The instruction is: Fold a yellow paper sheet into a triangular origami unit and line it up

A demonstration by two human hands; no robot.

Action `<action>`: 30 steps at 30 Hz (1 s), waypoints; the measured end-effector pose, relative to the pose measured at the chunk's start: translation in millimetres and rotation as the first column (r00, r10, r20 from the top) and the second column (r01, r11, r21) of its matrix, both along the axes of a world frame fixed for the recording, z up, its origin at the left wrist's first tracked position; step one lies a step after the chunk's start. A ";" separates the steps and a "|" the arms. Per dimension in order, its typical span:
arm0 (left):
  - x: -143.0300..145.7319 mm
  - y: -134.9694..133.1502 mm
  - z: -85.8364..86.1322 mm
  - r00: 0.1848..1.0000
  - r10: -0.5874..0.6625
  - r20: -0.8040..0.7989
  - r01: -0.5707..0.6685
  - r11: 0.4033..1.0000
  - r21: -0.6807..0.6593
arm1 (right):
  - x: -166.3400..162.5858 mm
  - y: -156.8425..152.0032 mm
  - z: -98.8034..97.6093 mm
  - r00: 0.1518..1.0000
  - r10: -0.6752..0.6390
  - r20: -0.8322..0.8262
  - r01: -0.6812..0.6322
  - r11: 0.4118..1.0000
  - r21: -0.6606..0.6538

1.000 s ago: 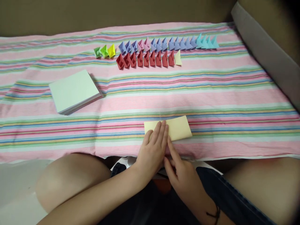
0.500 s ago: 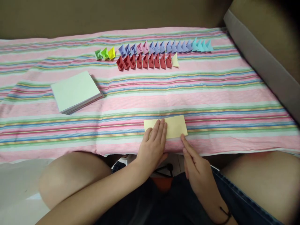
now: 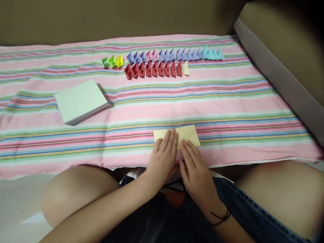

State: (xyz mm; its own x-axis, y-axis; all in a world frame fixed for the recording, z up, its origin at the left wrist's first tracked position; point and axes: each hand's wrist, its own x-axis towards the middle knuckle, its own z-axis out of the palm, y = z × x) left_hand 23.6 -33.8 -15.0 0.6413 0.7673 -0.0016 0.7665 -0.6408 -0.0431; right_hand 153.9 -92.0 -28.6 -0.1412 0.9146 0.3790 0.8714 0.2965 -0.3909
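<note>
A pale yellow sheet of paper (image 3: pixel 188 132), folded into a long rectangle, lies flat near the front edge of the striped cloth. My left hand (image 3: pixel 163 157) rests on its left half, fingers stretched out and pressing it down. My right hand (image 3: pixel 196 165) lies beside the left one, its outstretched fingertips on the paper's near edge, right of the middle. Neither hand grips anything. The fingers cover part of the paper's lower edge.
Several small folded paper boats stand in two rows at the back: red ones (image 3: pixel 154 70) in front, blue, pink and turquoise ones (image 3: pixel 172 55) behind. Green and yellow ones (image 3: pixel 112 61) sit left. A paper stack (image 3: pixel 82 101) lies at left on the striped cloth (image 3: pixel 141 113).
My right hand has slid left along the near edge of the paper, from its right corner toward my left hand, and its fingers now lie flatter. My left hand stays on the paper.
</note>
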 end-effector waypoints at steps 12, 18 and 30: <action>-38.4 35.0 28.4 0.973 -0.097 0.208 0.166 0.923 -0.347 | -6.0 -0.5 -1.2 0.979 -0.024 0.201 0.035 0.998 -0.050; -40.9 51.6 43.3 0.949 -0.064 0.309 0.205 0.869 -0.449 | -17.6 -1.8 3.6 0.975 -0.029 0.218 0.045 0.996 -0.071; -33.0 66.7 23.7 0.879 -0.029 0.475 0.210 0.919 -0.333 | -27.7 -2.2 5.0 0.967 -0.024 0.255 0.059 0.990 -0.129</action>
State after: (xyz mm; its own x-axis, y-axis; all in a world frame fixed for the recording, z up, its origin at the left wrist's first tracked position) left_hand -9.5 32.9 8.7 0.7257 0.6864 0.0481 0.5581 -0.6280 0.5423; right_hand 126.2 -94.3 -23.6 -0.1773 0.9616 0.2094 0.9572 0.2179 -0.1905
